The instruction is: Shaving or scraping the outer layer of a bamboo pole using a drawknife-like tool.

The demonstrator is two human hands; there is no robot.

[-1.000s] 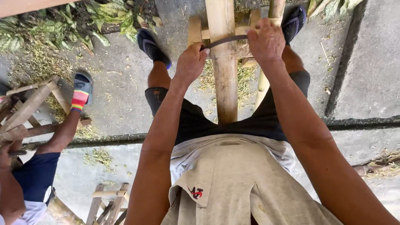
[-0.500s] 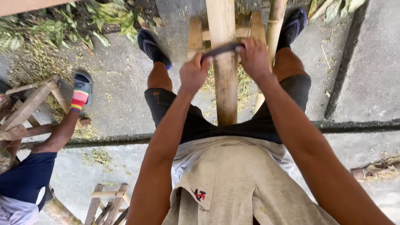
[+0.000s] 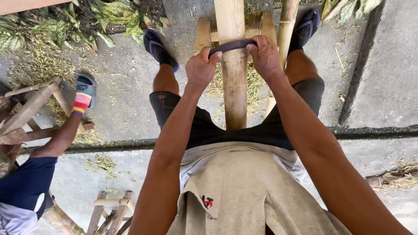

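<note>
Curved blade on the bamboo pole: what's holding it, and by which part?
Both hands hold the curved blade, one at each end: left hand on the left end, right hand on the right, with its middle across the bamboo pole.

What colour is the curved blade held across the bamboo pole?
Dark grey to black, seen in the head view: the curved blade lies across the pale tan bamboo pole.

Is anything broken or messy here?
A bit messy: pale shavings lie scattered over the concrete ground at left and under the wooden stand. The dark shorts have a small tear at one knee. The bamboo pole itself looks whole, with both hands gripping a curved blade across it.
</note>
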